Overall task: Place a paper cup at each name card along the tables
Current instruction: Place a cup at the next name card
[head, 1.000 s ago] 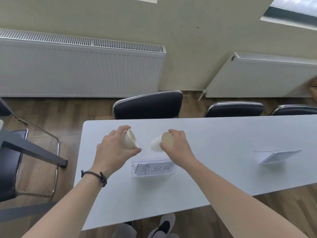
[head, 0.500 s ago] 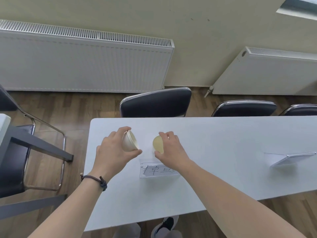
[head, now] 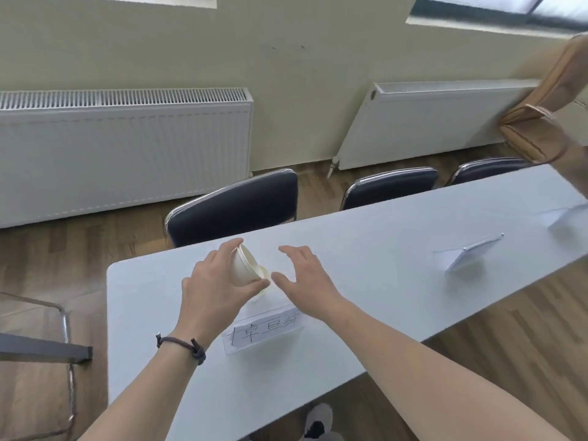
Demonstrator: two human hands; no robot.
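Observation:
My left hand (head: 216, 288) is shut on a tilted stack of white paper cups (head: 243, 265), held just above the white table (head: 366, 300). Under its thumb, a single paper cup (head: 263, 291) rests on the table just behind the near name card (head: 265, 329), mostly hidden by the stack. To the right of that cup hovers my right hand (head: 307, 278), fingers spread and holding nothing. A second name card (head: 467, 254) stands further right, and a third name card (head: 566, 214) shows at the frame's right edge.
Three dark chairs (head: 235, 208) are tucked in along the table's far side. Two white radiators (head: 127, 148) line the wall behind. A brown bag (head: 541, 122) hangs at the upper right. Another chair's metal frame (head: 63, 351) stands to the left.
My right hand brought its cup down behind the near name card, let go of it and opened. My left hand kept the stack in place.

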